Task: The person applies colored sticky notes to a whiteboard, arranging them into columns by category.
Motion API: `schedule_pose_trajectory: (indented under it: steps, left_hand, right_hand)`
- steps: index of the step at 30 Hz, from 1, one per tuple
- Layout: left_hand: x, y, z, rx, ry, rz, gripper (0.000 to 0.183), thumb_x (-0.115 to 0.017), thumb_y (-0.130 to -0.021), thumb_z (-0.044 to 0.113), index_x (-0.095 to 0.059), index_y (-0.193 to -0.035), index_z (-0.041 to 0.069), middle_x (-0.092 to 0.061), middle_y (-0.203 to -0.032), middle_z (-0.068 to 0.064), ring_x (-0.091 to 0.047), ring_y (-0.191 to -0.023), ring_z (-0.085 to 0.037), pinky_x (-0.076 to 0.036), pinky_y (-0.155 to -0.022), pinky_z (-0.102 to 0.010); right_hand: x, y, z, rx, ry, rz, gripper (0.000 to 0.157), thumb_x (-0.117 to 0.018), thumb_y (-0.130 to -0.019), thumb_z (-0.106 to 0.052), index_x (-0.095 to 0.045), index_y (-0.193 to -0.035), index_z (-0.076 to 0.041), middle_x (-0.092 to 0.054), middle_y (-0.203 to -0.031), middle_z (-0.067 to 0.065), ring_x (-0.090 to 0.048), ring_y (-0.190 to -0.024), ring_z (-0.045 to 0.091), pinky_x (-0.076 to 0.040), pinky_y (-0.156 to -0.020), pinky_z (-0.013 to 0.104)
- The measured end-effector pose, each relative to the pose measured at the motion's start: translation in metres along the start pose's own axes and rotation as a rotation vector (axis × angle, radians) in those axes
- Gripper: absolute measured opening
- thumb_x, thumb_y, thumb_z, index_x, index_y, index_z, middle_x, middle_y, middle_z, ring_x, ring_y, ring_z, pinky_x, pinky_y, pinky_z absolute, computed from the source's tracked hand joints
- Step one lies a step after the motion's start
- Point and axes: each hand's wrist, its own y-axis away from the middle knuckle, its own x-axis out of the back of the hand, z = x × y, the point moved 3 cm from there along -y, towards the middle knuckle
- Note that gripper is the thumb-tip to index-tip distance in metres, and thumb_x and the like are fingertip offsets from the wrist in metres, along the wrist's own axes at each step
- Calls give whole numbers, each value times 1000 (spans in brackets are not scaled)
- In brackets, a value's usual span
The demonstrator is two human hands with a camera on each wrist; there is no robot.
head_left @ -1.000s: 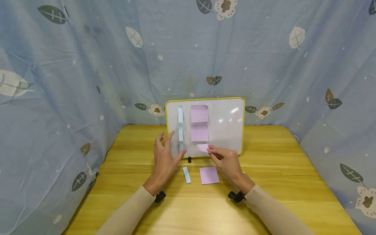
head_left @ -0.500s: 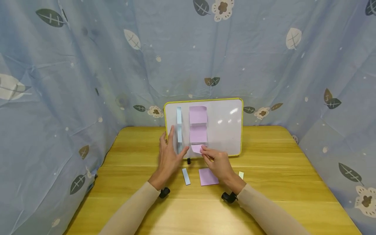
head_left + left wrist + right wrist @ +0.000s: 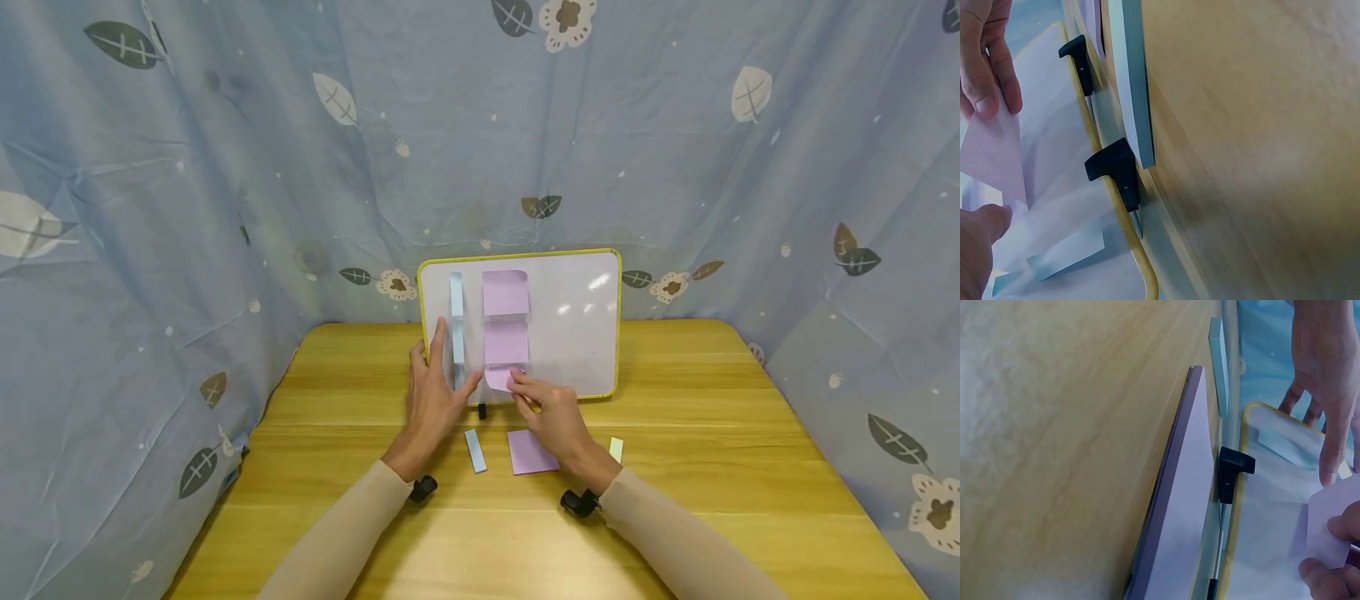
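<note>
Lilac square paper note (image 3: 497, 380): extends left from the right hand (image 3: 558, 418) pinching it.
Left hand (image 3: 435, 398): fingers spread, thumb just beside the note.

- Tabletop (image 3: 750, 433): wood-look surface with visible grain, smooth, with a soft sheen where light falls near the front.
- Whiteboard (image 3: 573, 350): smooth and glossy, with bright white glare spots; its yellow rim (image 3: 1130, 234) looks like plastic.
- Board feet (image 3: 1113, 162): black, apparently matt plastic, with thin rods (image 3: 1090, 107) that look like metal.
- Pinched purple sheet (image 3: 497, 380): thin, matt paper, slightly curved.
- Purple pad (image 3: 1179, 506): stacked paper, smooth, matt top.
- Blue strips (image 3: 457, 293): matt paper.
- Curtain (image 3: 450, 125): printed cloth, softly creased.
- Sleeves (image 3: 337, 525): plain matt fabric.
- Wrist mounts (image 3: 577, 503): black, plastic-looking.
</note>
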Motion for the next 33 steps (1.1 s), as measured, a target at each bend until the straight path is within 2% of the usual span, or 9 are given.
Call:
schedule_pose_trajectory:
  steps: [8,17,25,33]
  left_hand:
    - [-3,-2,1,1,-9,-1,122,-94,-101,45,-9,-189,43,-36,-173,-36,-70,-126,-57,-65,-96,-67]
    - [-8,-4,4,-3,-35,30,126,-95,-99,48,-7,-189,43,-35,-174,-36,-70,-127,-58,-66,-94,-67]
    - [-14,-4,5,35,-53,40,128,-95,-99,50,-2,-188,48,-33,-175,-36,-68,-129,-58,-64,-97,-68]
    - [-19,-7,4,55,-88,55,132,-96,-98,49,1,-187,50,-38,-167,-36,-65,-136,-59,-62,-102,-68]
  right_hand:
    - [-2,1,2,4,18,0,25,-87,-97,10,-87,-122,7,-81,-135,24,-83,-122,42,-69,-94,43]
    - [-2,0,2,14,35,-3,25,-88,-97,9,-87,-122,6,-82,-134,24,-83,-121,42,-69,-95,44]
    - [-2,1,4,20,38,-15,23,-88,-97,10,-88,-120,6,-82,-135,24,-84,-121,42,-69,-94,44]
    - [-2,0,5,19,42,-21,23,-88,-97,9,-88,-120,6,-82,-136,23,-83,-123,42,-69,-96,45]
